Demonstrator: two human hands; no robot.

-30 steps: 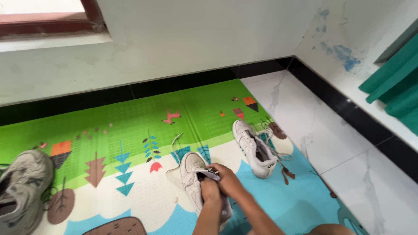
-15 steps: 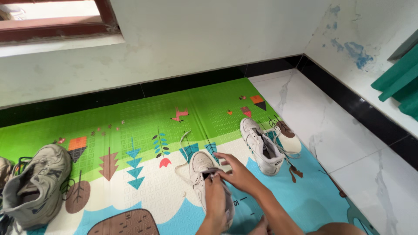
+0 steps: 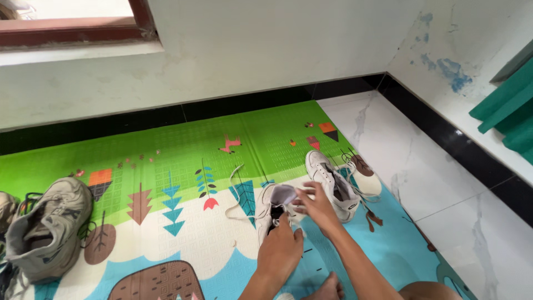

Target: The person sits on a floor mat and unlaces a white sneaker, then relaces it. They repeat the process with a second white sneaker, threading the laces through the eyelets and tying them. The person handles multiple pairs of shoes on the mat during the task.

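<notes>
Both hands work on a white sneaker [image 3: 273, 206] lying on a colourful foam play mat [image 3: 183, 166]. The left hand [image 3: 282, 250] clasps the shoe's heel end from behind, fingers wrapped around it; the right hand [image 3: 317, 204] pinches the pale, soft tongue, pulled up and forward over the opening. The sneaker looks smooth and leather-like, scuffed, with a loose white lace [image 3: 236, 189] trailing left of the grip. Its long axis runs away from the person, toe toward the wall. Just right of the grip lies a matching white sneaker [image 3: 333, 186], laces loose. Far left sits a grey mesh running shoe [image 3: 47, 228].
</notes>
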